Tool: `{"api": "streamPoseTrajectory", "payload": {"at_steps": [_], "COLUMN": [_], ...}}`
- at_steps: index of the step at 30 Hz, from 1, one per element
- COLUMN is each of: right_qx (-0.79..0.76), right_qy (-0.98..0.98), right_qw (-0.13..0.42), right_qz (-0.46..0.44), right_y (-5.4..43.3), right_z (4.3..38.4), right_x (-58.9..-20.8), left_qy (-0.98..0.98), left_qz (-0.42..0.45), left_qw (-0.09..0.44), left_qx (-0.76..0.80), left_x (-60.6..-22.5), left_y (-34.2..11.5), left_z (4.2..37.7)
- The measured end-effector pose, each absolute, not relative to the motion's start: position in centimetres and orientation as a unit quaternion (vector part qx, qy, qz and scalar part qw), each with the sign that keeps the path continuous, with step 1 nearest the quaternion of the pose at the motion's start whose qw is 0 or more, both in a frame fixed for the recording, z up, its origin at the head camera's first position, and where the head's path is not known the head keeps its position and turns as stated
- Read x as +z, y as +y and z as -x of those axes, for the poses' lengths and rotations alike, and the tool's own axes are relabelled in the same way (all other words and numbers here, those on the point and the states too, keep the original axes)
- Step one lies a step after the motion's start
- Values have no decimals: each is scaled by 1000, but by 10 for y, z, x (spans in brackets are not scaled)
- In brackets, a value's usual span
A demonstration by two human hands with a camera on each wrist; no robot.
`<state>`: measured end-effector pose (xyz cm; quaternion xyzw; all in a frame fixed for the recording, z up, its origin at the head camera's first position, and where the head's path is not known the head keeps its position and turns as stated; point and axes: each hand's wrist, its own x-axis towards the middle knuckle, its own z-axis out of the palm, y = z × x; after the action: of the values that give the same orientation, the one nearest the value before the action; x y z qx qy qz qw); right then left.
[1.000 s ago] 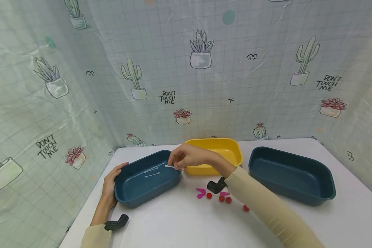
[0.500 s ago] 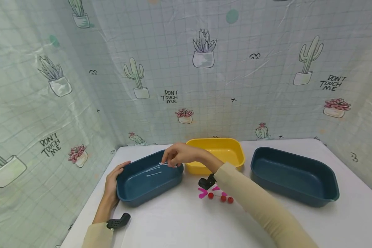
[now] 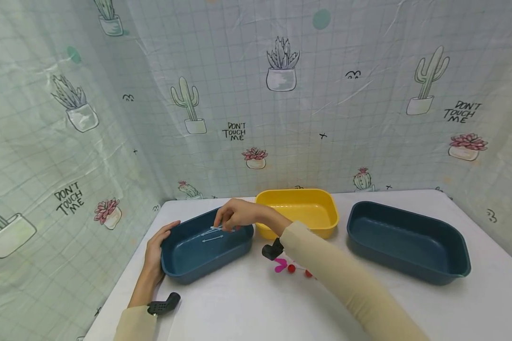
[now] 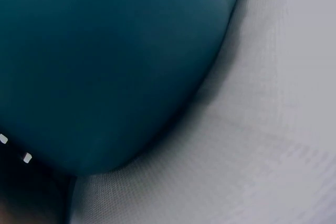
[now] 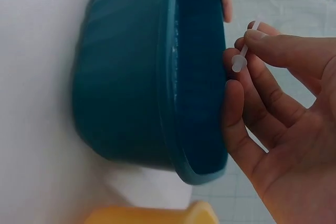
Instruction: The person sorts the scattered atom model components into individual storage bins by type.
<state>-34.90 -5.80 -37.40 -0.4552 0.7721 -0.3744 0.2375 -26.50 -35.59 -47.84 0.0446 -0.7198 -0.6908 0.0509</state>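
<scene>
My right hand [image 3: 239, 213] pinches a thin white plastic rod with a knobbed end [image 5: 239, 63] between thumb and fingertips. It is above the right part of the left blue bin [image 3: 209, 266]. Inside that bin lie similar thin rods [image 3: 212, 238], one partly overlapped by the held one in the head view. My left hand [image 3: 154, 251] rests along the bin's left end, its fingers extended against the outer wall near the rim; the thumb is hidden. Mostly blue bin wall [image 4: 115, 66] fills the left wrist view.
A yellow bin [image 3: 298, 213] stands behind my right forearm, and a second blue bin [image 3: 409, 244] stands at the right. Pink forked pieces [image 3: 280, 265] and red balls [image 3: 291, 268] lie on the white table [image 3: 247, 308], partly hidden by my right sleeve.
My right hand has moved left with the pinched rod, further over the left blue bin. My left hand has stayed at the bin's end. The head view has shifted slightly.
</scene>
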Motion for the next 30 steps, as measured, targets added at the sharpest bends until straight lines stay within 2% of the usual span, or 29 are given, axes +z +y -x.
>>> {"api": "streamPoseTrajectory", "payload": {"at_steps": [30], "right_qx": [-356], "right_qy": [799], "right_qw": [271], "right_qz": [402], "right_y": [-108], "right_z": [354], "right_x": [-427], "left_qy": [-716], "left_qz": [-45], "left_qw": [56], "left_qx": [-695], "left_x": [-480], "left_y": [-357], "left_z": [267]}}
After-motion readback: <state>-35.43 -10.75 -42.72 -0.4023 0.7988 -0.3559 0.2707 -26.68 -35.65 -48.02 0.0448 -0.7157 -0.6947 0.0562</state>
